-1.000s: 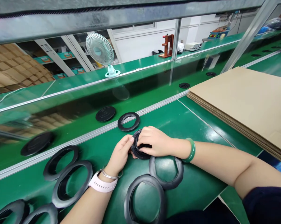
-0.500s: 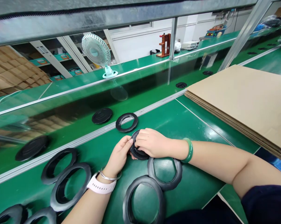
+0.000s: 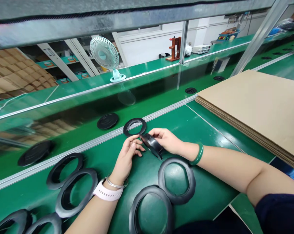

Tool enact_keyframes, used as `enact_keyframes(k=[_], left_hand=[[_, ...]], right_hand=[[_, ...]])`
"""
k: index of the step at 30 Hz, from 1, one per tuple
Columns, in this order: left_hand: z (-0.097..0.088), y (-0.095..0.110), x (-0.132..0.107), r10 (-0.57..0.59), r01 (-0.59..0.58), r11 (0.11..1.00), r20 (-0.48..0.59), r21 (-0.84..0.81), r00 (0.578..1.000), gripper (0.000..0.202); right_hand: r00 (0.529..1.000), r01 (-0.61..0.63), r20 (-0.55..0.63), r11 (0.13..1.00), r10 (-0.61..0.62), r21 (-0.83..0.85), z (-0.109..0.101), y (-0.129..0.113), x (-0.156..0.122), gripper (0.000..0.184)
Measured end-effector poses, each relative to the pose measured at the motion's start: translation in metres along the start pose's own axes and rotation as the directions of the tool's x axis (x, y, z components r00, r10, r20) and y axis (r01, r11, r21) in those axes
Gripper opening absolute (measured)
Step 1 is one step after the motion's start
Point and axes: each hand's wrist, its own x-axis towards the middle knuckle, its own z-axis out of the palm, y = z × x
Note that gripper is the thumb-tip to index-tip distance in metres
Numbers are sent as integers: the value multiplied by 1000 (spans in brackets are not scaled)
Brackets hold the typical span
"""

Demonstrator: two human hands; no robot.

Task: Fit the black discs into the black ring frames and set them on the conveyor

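My right hand (image 3: 168, 140) is closed on a round black plastic part (image 3: 152, 145), which it holds tilted on edge above the green worktop (image 3: 183, 125). Only the part's outer side shows, so its inside is hidden. On the other side of the part is my left hand (image 3: 127, 155), its fingers loosely apart. Its index fingertip is at the part's upper edge; whether it touches, I cannot tell. Just behind the hands, a flat black ring (image 3: 143, 123) lies across the metal rail. Two grey-black rings, one nearer (image 3: 134, 213) and one farther (image 3: 191, 182), lie in front of my hands.
More black rings (image 3: 94, 182) lie to the left. Beyond the metal rail (image 3: 95, 140), black discs (image 3: 108, 121) rest on the green belt (image 3: 152, 104). A stack of cardboard sheets (image 3: 254, 97) is at the right. A small fan (image 3: 105, 53) stands behind the clear panel.
My left hand's fingers have come off the round part and spread. My right hand has turned the part from lying nearly flat to standing on edge.
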Motion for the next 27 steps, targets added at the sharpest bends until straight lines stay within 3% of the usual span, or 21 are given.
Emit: enact_keyframes(k=[2, 5, 8, 10, 12, 14, 16, 19, 21, 23, 27], left_hand=[[-1, 0, 0, 11, -11, 998, -9, 62, 1000, 43], [-1, 1, -2, -48, 46, 996, 28, 76, 998, 37], [1, 4, -3, -80, 80, 995, -13, 61, 997, 33], [4, 6, -2, -91, 96, 992, -68, 78, 994, 35], [5, 7, -1, -102, 110, 989, -82, 96, 991, 38], [6, 7, -1, -106, 112, 988, -66, 102, 992, 39], [5, 6, 0, -109, 113, 988, -46, 106, 993, 39], [3, 4, 0, -111, 114, 986, -33, 119, 993, 38], [2, 2, 0, -117, 121, 985, -40, 126, 992, 38], [2, 2, 0, -122, 129, 983, -54, 133, 991, 38], [4, 4, 1, -136, 142, 975, -48, 173, 990, 38]], right_hand=[[977, -209, 34, 927, 209, 311, 2, 0, 2, 35], [918, -392, 116, 815, 380, 427, 2, 3, 5, 40], [891, -409, 8, 793, 455, 452, -4, 9, 9, 33], [887, -372, -90, 816, 453, 442, -10, 12, 11, 37], [930, -299, -126, 908, 347, 294, -13, 12, 10, 45], [983, -133, -132, 991, 128, -26, -13, 9, 7, 49], [983, 75, -129, 936, -127, -345, -11, 4, 2, 49], [927, 277, -28, 733, -375, -621, -9, -3, -3, 25], [921, 319, 89, 604, -379, -730, -10, -4, -4, 15], [945, 288, 149, 528, -290, -799, -13, -1, -2, 15], [984, 180, 157, 535, -89, -826, -19, 13, 5, 26]])
